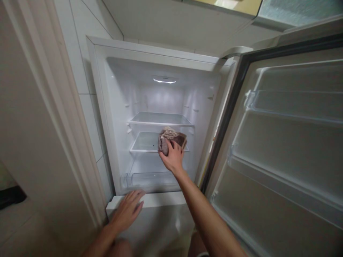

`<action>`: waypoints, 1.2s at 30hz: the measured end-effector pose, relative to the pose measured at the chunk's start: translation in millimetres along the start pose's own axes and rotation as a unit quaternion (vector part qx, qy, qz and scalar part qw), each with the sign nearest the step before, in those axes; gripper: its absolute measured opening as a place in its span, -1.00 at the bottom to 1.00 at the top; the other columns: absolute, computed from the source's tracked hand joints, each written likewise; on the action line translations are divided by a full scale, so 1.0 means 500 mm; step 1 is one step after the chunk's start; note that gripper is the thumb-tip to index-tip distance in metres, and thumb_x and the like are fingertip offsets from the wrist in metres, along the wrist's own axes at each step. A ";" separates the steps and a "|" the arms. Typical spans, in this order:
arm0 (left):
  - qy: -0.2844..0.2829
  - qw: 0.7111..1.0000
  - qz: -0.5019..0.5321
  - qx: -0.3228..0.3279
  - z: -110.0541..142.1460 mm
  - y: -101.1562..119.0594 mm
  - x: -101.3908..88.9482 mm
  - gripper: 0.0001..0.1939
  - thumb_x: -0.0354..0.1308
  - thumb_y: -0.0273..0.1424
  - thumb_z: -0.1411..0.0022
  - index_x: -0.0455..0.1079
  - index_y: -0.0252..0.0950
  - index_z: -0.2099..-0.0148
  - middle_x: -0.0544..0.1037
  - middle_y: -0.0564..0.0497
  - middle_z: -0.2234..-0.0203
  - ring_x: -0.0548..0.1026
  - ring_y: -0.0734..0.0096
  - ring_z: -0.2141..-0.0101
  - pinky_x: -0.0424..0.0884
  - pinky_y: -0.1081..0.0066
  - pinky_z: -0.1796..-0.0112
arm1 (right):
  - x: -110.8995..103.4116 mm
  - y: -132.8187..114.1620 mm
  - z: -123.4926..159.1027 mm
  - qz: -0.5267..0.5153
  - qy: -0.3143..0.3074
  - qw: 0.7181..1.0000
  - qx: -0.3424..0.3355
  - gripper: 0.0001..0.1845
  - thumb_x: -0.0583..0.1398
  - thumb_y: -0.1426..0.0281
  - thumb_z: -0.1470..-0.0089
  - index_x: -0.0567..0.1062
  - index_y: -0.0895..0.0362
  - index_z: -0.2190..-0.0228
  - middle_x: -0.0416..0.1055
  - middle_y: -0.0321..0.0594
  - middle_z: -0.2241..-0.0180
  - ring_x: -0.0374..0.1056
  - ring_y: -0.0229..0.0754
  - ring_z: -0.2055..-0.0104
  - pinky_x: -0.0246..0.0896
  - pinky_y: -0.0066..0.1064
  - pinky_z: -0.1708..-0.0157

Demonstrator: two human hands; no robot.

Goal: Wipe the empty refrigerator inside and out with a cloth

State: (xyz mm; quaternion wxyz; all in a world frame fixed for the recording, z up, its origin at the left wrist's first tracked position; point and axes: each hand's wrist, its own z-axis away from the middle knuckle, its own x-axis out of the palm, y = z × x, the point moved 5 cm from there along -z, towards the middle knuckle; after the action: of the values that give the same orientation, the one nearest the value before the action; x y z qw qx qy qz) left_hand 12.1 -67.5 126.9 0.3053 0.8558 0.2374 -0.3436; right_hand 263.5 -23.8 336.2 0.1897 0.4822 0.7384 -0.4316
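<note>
A folded brown and beige cloth point(169, 134) is gripped in my right hand point(173, 154), which reaches into the open fridge point(103, 89). Cloth and hand cover the right part of the middle glass shelf point(144, 142); whether the cloth touches the glass I cannot tell. My left hand point(130, 207) rests on the top edge of the lower white door point(160, 200), palm down, fingers stretched out and holding nothing. A small dark speck shows on the middle shelf, left of the cloth.
An upper glass shelf point(160, 117) sits above the cloth, and a clear drawer point(152, 179) below. The fridge door point(281, 142) with clear racks stands open at the right. A tiled wall point(88, 103) and a door frame point(59, 107) are close at the left.
</note>
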 end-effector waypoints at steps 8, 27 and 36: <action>-0.199 0.929 -0.175 0.257 0.028 -0.144 0.013 -0.12 0.22 -0.11 -0.50 -0.14 0.04 -0.66 0.33 -0.03 -0.50 0.38 0.17 -0.38 0.33 0.25 -0.33 | 0.188 0.048 -0.193 0.141 -0.242 0.952 -0.122 -0.13 0.20 -0.37 -0.22 0.40 -0.29 -0.41 0.25 -0.05 -0.43 0.13 0.25 -0.45 -0.12 0.15 -0.46; -0.229 0.895 -0.121 0.362 -0.015 -0.104 0.007 -0.44 0.18 -0.23 -0.57 0.28 -0.21 -0.50 0.52 -0.01 -0.37 0.50 0.37 -0.28 0.30 0.43 -0.36 | 0.498 -0.079 -0.470 0.154 -0.274 0.946 -0.075 -0.18 -0.05 -0.18 -0.41 0.25 -0.11 -0.51 0.02 0.01 -0.56 -0.07 0.35 -0.57 -0.31 0.34 -0.49; -0.249 0.898 -0.110 0.346 -0.022 -0.088 -0.013 -0.27 0.20 -0.26 -0.53 0.07 -0.15 -0.61 0.39 0.07 -0.46 0.46 0.36 -0.35 0.30 0.44 -0.37 | 0.399 -0.121 -0.300 0.101 -0.298 0.929 -0.196 -0.27 0.05 -0.16 -0.39 0.36 -0.19 -0.43 0.17 -0.13 -0.50 0.11 0.22 -0.50 -0.19 0.21 -0.51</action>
State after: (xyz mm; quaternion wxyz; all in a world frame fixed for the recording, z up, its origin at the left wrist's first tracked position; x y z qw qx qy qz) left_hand -14.3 -30.2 122.2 -0.0005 0.7625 0.1123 -0.6371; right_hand 138.5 198.8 308.1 0.5346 0.3567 0.6648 -0.3809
